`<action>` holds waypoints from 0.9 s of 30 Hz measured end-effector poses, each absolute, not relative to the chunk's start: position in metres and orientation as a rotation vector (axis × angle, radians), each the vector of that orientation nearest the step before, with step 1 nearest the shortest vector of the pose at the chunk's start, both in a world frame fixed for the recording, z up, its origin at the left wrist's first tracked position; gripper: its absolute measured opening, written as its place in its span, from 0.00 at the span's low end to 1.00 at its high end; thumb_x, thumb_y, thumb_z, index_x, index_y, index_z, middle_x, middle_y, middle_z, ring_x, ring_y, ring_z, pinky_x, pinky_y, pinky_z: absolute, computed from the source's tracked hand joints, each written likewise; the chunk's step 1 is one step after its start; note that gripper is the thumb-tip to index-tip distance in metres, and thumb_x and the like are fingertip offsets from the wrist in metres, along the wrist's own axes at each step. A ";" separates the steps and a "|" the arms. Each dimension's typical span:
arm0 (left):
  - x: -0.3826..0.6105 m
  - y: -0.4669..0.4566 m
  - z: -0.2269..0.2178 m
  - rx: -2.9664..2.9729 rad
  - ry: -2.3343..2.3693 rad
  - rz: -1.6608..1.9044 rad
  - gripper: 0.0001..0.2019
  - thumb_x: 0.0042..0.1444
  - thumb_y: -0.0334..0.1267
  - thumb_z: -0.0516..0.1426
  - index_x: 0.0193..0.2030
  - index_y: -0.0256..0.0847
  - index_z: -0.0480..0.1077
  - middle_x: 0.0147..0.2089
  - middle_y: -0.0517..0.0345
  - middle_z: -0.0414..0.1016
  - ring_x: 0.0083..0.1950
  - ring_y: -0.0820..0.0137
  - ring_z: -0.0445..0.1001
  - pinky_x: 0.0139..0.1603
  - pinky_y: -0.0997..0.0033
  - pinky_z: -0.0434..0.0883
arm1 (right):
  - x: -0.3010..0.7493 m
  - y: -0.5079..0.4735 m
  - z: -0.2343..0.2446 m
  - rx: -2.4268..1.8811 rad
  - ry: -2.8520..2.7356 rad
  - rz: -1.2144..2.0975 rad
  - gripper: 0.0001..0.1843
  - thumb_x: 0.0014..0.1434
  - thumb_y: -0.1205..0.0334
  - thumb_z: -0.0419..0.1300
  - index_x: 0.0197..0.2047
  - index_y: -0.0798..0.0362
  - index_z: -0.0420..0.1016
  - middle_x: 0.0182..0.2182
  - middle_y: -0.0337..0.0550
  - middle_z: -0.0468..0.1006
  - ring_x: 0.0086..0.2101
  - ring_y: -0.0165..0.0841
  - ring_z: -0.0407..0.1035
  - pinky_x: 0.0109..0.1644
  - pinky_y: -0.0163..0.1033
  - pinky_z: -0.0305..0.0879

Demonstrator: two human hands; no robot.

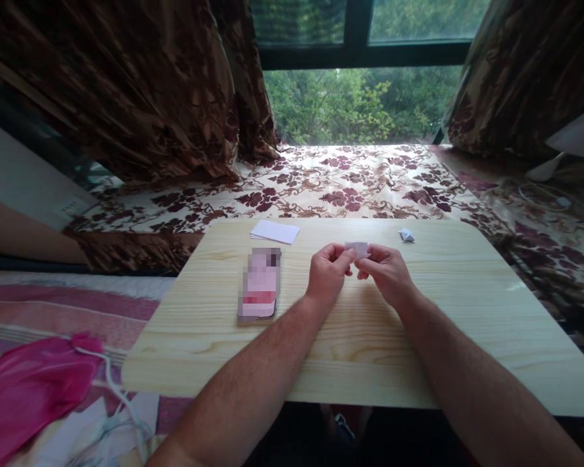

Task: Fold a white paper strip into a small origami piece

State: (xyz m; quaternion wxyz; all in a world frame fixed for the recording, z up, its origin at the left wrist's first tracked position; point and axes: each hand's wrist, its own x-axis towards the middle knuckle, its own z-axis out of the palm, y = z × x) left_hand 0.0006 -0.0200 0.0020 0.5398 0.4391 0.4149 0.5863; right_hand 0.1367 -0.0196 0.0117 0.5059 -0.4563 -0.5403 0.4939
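Observation:
Between my two hands is a small folded piece of white paper point(356, 249), held up just above the wooden table point(370, 363). My left hand point(327, 267) pinches its left side, the thumb lying across the front. On the right side, my right hand point(385, 269) grips the same paper with thumb and fingers closed. To the right and a little beyond sits a small folded paper shape point(407, 235). A short stack of white paper sheets point(275, 231) lies at the far left of the tabletop.
A phone point(260, 285), partly blurred out, lies left of my hands. Past the table is a flower-patterned window seat point(340, 181) with matching curtains point(175, 91). At lower left, a pink cloth point(34, 383) and a white cable point(111, 376) lie on a striped bed cover.

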 end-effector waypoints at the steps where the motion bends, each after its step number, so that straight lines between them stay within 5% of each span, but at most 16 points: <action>1: 0.000 -0.020 0.001 1.024 0.996 1.415 0.12 0.52 0.45 0.64 0.32 0.38 0.73 0.26 0.63 0.71 0.24 0.76 0.67 0.26 0.74 0.68 | 0.137 -0.020 0.012 -1.116 -1.311 1.189 0.04 0.48 0.65 0.65 0.25 0.55 0.74 0.18 0.35 0.72 0.21 0.27 0.65 0.26 0.34 0.63; 27: 0.001 -0.016 0.004 0.995 1.095 1.487 0.09 0.48 0.40 0.65 0.33 0.37 0.74 0.25 0.63 0.72 0.22 0.76 0.67 0.25 0.74 0.67 | 0.137 -0.016 0.005 -1.086 -1.279 1.116 0.12 0.53 0.54 0.69 0.29 0.54 0.75 0.20 0.36 0.75 0.21 0.28 0.68 0.26 0.34 0.64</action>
